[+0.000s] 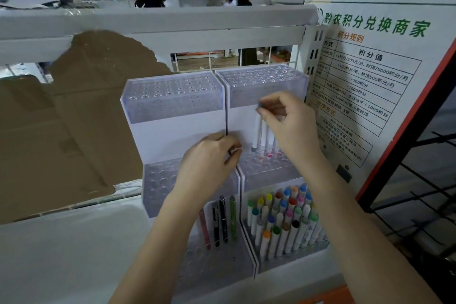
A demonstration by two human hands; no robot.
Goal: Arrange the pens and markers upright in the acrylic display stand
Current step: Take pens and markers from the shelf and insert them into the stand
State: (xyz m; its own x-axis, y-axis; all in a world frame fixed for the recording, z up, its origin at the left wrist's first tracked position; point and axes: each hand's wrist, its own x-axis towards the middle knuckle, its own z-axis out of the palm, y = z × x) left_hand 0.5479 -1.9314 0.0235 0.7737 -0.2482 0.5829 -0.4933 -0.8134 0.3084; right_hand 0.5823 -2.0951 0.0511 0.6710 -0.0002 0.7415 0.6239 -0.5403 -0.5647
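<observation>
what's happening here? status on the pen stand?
A person is loading two tiered acrylic stands on a shelf. The right hand pinches the top of a white marker, standing it with a few others in the right stand's middle tier. The left hand rests at the seam between the stands. The bottom right tier is full of coloured-cap markers; four pens stand bottom left. Top tiers are empty.

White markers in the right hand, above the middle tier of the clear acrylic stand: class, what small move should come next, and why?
Probably lower the white markers pinched by the right hand straight down, since their tips hang just above the holes of the right clear acrylic stand's middle tier, while the left hand steadies the stand.
</observation>
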